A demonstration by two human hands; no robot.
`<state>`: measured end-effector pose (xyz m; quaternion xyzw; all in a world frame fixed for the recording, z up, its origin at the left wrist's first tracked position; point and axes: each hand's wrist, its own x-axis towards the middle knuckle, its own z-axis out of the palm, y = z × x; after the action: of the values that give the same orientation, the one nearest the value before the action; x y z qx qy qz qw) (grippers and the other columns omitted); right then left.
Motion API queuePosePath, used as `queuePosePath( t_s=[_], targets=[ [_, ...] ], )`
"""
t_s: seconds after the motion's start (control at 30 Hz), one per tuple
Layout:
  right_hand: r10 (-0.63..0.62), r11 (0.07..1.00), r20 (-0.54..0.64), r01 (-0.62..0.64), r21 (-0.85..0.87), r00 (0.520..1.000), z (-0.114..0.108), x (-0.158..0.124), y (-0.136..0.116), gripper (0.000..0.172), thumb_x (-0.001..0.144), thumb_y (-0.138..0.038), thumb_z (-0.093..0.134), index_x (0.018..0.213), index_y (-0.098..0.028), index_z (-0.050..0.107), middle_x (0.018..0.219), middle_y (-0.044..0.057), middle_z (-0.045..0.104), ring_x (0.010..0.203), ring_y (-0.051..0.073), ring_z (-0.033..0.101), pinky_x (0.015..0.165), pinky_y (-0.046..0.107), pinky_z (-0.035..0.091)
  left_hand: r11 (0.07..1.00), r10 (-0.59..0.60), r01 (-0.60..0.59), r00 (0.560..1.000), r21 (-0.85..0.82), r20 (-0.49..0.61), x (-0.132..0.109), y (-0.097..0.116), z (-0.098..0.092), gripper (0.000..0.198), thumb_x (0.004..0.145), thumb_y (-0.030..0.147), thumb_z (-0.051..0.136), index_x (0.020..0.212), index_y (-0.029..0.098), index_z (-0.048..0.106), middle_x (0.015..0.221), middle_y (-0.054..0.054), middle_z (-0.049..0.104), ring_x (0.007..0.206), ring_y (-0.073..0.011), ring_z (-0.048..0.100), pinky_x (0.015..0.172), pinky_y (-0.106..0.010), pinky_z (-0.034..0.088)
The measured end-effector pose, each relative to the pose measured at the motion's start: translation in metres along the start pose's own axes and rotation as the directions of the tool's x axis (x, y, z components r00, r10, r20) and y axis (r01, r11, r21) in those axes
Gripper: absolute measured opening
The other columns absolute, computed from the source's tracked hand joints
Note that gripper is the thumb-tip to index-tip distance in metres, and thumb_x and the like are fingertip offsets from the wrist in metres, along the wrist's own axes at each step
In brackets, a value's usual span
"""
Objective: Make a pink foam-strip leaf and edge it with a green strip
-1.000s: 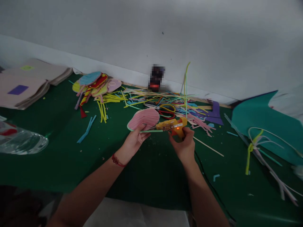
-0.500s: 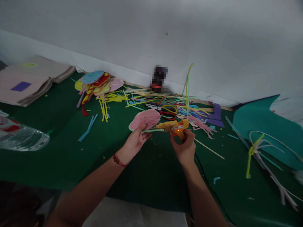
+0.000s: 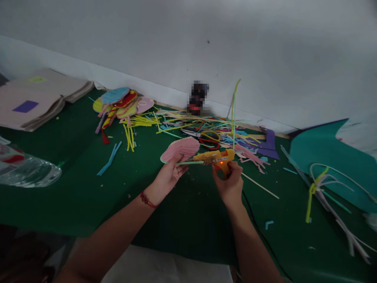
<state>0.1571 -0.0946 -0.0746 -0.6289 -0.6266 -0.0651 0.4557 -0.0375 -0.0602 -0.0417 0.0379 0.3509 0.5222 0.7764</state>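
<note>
above the table (image 3: 73,208), left fingers (image 3: 179,169) pinch pink oval (image 3: 182,148), right fingers (image 3: 236,168) grip glue gun (image 3: 216,157).

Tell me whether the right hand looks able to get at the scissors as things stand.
Probably not without freeing itself first: the right hand holds the yellow glue gun. The scissors lie close beyond the gun, mostly in plain view.

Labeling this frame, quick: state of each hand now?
Left hand: closed, holding the pink ridged piece.
Right hand: closed, holding the yellow glue gun.
</note>
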Motion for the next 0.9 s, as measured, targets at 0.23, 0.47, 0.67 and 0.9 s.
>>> queuePosePath(
  t_s=[0.23, 0.47, 0.67, 0.9],
  targets=[
    [-0.014, 1.0, 0.01, 0.014, 0.006, 1.0, -0.0004, 0.0008, 0.0013, 0.043, 0.077, -0.042, 0.068, 0.108, -0.019, 0.049, 0.104, 0.01, 0.063, 0.083, 0.02, 0.068, 0.065, 0.032, 0.057, 1.0, -0.003, 0.003, 1.0, -0.001, -0.011, 0.0001, 0.0004, 0.0009, 0.017, 0.089, 0.009, 0.052, 0.077, 0.015, 0.064, 0.072, -0.002, 0.071, 0.061, -0.0114, 0.066, 0.063, -0.022, 0.053],
    [0.027, 0.997, 0.023, -0.028, 0.065, 0.999, 0.0008, -0.0001, -0.0016, 0.042, 0.077, -0.042, 0.067, 0.108, -0.019, 0.048, 0.105, 0.01, 0.062, 0.086, 0.021, 0.067, 0.068, 0.034, 0.057, 1.0, 0.001, -0.001, 1.0, 0.001, -0.01, -0.0018, 0.0001, 0.002, 0.016, 0.089, 0.01, 0.053, 0.079, 0.015, 0.064, 0.072, -0.001, 0.07, 0.059, -0.011, 0.065, 0.063, -0.023, 0.053],
    [0.056, 0.996, 0.047, -0.059, 0.063, 0.997, -0.0011, 0.0007, -0.0046, 0.044, 0.077, -0.045, 0.066, 0.107, -0.019, 0.047, 0.104, 0.01, 0.062, 0.075, 0.018, 0.065, 0.06, 0.03, 0.055, 1.0, 0.001, -0.001, 1.0, 0.001, -0.031, -0.0035, 0.0005, 0.0032, 0.016, 0.088, 0.009, 0.053, 0.078, 0.015, 0.064, 0.071, -0.001, 0.07, 0.058, -0.0109, 0.065, 0.063, -0.023, 0.053],
    [0.03, 0.999, 0.046, -0.032, 0.044, 0.998, -0.0044, 0.0036, -0.0075, 0.039, 0.078, -0.045, 0.064, 0.103, -0.019, 0.049, 0.099, 0.009, 0.062, 0.072, 0.018, 0.065, 0.057, 0.029, 0.053, 1.0, -0.004, 0.004, 1.0, 0.0, -0.019, -0.0039, 0.0009, 0.0027, 0.016, 0.088, 0.008, 0.052, 0.079, 0.015, 0.064, 0.072, -0.001, 0.07, 0.059, -0.011, 0.065, 0.064, -0.022, 0.053]
  ],
)
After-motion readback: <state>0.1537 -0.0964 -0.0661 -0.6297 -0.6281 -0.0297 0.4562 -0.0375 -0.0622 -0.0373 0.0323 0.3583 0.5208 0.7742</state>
